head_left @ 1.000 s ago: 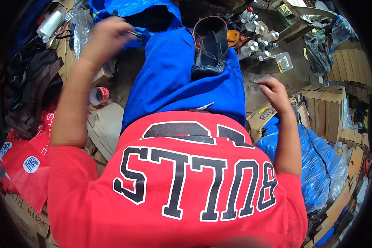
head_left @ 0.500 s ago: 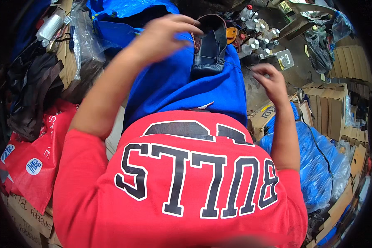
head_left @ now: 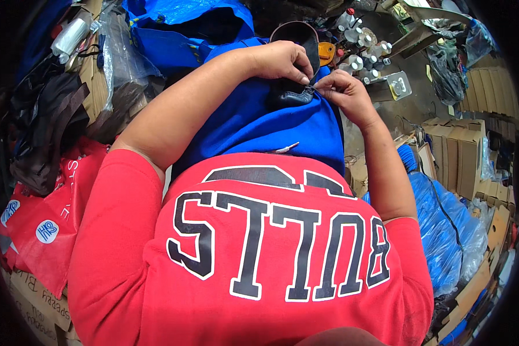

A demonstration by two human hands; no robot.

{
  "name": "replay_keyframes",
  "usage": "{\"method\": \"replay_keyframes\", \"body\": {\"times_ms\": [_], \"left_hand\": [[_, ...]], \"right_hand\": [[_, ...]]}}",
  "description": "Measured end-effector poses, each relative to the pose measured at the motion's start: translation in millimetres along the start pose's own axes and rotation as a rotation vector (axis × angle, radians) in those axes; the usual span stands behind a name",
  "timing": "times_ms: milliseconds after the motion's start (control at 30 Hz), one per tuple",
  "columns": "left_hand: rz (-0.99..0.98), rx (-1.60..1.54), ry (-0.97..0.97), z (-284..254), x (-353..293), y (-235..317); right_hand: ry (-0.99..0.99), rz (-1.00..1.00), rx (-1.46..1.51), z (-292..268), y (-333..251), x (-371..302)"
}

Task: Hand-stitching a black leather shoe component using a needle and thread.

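Observation:
A black leather shoe (head_left: 294, 97) lies on my lap over blue cloth, its brown-rimmed opening at the far end. Bent over its upper part, my left hand (head_left: 282, 62) is closed in a pinch at the shoe's right edge; what sits between its fingertips is hidden. Close beside those fingertips, my right hand (head_left: 347, 95) is also pinched, at the same edge, on a thin dark thread that is barely visible. My hands cover much of the shoe's middle.
Past the shoe are a yellow-orange piece (head_left: 327, 53) and several bottles (head_left: 357, 60). A clear container (head_left: 398, 85) stands on the floor. Blue bags (head_left: 181, 37), a red bag (head_left: 46, 213), cardboard boxes (head_left: 458, 153) and blue plastic wrap (head_left: 441, 230) surround me.
Both hands, which were spread apart with fine thread running to the shoe, have come together at its right edge. The left moved right and nearer; the right moved left and farther.

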State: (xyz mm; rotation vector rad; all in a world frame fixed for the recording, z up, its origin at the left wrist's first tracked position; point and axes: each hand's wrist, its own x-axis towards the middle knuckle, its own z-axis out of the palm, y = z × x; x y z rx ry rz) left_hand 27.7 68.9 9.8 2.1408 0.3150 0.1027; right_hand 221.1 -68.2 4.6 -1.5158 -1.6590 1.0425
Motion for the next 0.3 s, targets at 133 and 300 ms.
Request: {"method": "replay_keyframes", "body": {"times_ms": [133, 300], "left_hand": [[0.01, 0.039, -0.103, -6, -3, 7], [-0.018, 0.082, -0.165, -7, -3, 10]], "right_hand": [[0.143, -0.052, -0.011, 13, -4, -11], [0.174, -0.092, -0.21, 16, -21, -17]]}}
